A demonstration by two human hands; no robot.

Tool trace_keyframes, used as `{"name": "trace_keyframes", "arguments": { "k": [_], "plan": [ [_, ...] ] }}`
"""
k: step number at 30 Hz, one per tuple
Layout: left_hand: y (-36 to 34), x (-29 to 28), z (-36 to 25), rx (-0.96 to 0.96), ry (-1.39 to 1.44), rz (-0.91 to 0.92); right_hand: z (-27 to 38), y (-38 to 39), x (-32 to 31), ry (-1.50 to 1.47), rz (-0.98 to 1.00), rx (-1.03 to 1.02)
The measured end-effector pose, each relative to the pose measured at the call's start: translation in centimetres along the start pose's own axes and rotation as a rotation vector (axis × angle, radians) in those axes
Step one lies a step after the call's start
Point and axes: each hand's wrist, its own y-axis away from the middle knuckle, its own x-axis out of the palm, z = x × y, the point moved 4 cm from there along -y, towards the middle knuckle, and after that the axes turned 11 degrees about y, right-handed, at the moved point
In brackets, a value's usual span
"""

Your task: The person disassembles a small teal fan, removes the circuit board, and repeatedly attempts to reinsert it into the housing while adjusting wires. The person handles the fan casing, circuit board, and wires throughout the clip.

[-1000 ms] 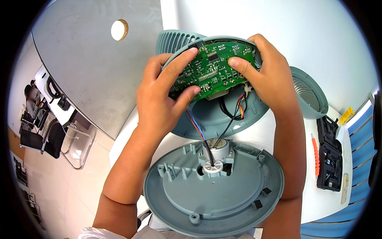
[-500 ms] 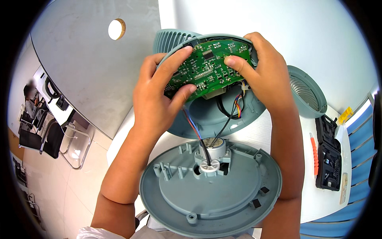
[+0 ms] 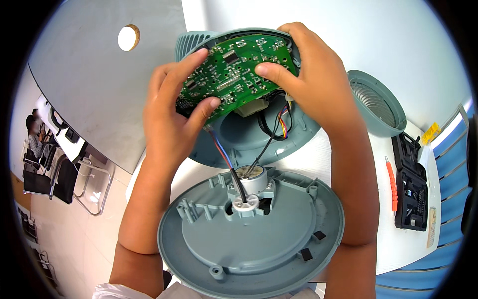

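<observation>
A green circuit board sits at a slant in the open side of a grey-green plastic housing. My left hand grips the board's left part, thumb and index finger spread across its face. Fingers of my right hand wrap over the housing's upper right rim while its thumb presses on the board. Below the board hangs a bundle of coloured wires. Red and blue wires run down to a round grey-green base nearest me, which carries a small silver motor.
To the right stands a round ribbed cover. An open black tool case and an orange flexible screwdriver shaft lie on the white table. A grey round tabletop with a hole is at left; beyond it are chairs and a seated person.
The board, housing, base and both hands appear farther left and the board slightly higher; the background has shifted somewhat too. Both hands keep their grip.
</observation>
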Motion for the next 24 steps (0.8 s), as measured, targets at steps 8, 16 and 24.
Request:
{"name": "trace_keyframes", "arguments": {
  "k": [8,16,24],
  "plan": [
    [0.0,0.1,0.4,0.020,0.017,-0.007,0.2,0.1,0.1,0.001,-0.002,0.056],
    [0.0,0.0,0.2,-0.038,-0.006,0.007,-0.1,0.1,0.1,-0.053,0.037,0.049],
    [0.1,-0.3,0.5,-0.014,-0.032,0.052,-1.2,0.5,-1.5,-0.238,0.222,-0.016]
  ]
}}
